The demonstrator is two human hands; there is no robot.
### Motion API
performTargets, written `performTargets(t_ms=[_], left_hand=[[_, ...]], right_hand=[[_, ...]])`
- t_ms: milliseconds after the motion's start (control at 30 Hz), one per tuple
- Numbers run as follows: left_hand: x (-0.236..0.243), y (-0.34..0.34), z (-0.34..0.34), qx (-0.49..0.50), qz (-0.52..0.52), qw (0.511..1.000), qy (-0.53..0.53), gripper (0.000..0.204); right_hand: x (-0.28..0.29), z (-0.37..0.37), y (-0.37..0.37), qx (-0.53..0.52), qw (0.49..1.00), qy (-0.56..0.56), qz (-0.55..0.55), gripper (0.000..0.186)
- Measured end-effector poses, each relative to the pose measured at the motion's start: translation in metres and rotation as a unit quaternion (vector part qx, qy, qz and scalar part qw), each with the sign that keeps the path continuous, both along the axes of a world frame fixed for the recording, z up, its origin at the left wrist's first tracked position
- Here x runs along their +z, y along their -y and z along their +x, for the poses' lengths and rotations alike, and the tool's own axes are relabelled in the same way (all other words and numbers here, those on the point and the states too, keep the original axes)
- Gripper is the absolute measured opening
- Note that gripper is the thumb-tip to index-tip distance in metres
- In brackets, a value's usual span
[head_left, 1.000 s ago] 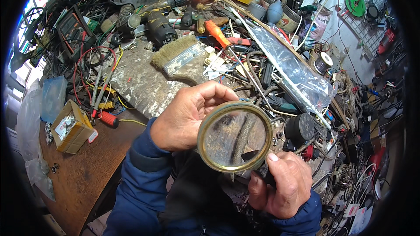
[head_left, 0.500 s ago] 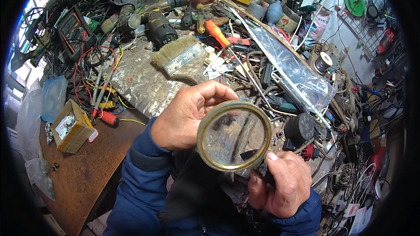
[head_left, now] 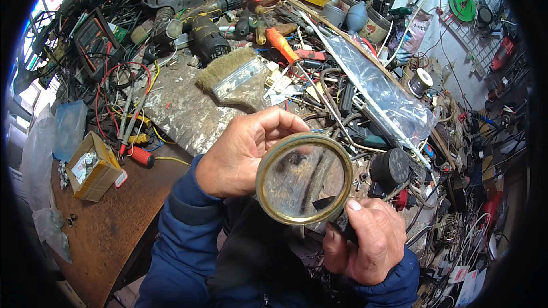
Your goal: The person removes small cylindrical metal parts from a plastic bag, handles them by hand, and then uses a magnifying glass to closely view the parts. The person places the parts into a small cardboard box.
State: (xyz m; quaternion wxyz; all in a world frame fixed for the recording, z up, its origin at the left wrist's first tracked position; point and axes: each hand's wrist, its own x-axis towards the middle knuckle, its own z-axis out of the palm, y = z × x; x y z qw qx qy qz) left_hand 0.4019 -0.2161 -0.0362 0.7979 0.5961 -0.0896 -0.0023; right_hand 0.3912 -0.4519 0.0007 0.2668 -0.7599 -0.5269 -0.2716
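Observation:
A magnifying glass [head_left: 302,179] with a round brass rim is tilted at the centre, in front of me. My right hand [head_left: 368,239] is closed round its dark handle at the lower right. My left hand [head_left: 240,154] has curled fingers behind the lens's upper left, partly hidden by it; I cannot make out what they grip. Through the glass show a grey braided strand and a dark pointed shape, both blurred.
The cluttered bench [head_left: 165,102] holds a wide brush [head_left: 228,74], orange screwdriver [head_left: 282,45], drill [head_left: 208,40], clear plastic bag [head_left: 382,97], black cylinder [head_left: 388,165] and tangled wires. A cardboard box [head_left: 94,168] sits on the brown tabletop [head_left: 114,222] at left.
Both hands and the magnifying glass stay almost where they were, with only a very slight shift of the lens to the left.

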Motion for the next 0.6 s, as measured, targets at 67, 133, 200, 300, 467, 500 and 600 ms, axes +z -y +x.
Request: performTargets(t_ms=[67,133,200,300,467,500,600], left_hand=[[-0.0001,0.0000,-0.0001,-0.001,0.002,1.000,0.000,0.028],[-0.0006,-0.0001,0.0002,0.003,0.004,1.000,-0.002,0.028],[-0.0007,0.0001,0.0002,0.004,0.001,1.000,-0.002,0.028],[0.0006,0.0008,0.0000,0.004,-0.004,1.000,-0.004,0.028],[0.0014,0.0002,-0.0001,0.006,0.008,1.000,-0.007,0.027],[0.0015,0.0003,-0.0002,0.007,0.009,1.000,-0.008,0.028],[0.0011,0.0007,-0.0004,0.009,0.008,1.000,-0.007,0.028]], right_hand=[[0.0001,0.0002,-0.0001,0.000,1.000,0.001,0.001,0.049],[0.0007,0.0004,-0.0006,-0.001,1.000,0.005,0.002,0.048],[0.0005,0.0007,-0.0004,0.001,1.000,0.005,0.002,0.048],[0.0005,0.0004,-0.0001,0.002,1.000,0.002,0.002,0.048],[-0.0002,0.0009,0.0003,0.003,1.000,0.006,0.002,0.047],[-0.0001,0.0008,-0.0001,0.001,1.000,0.009,0.002,0.047],[-0.0001,0.0011,-0.0003,0.000,1.000,0.016,0.005,0.046]])
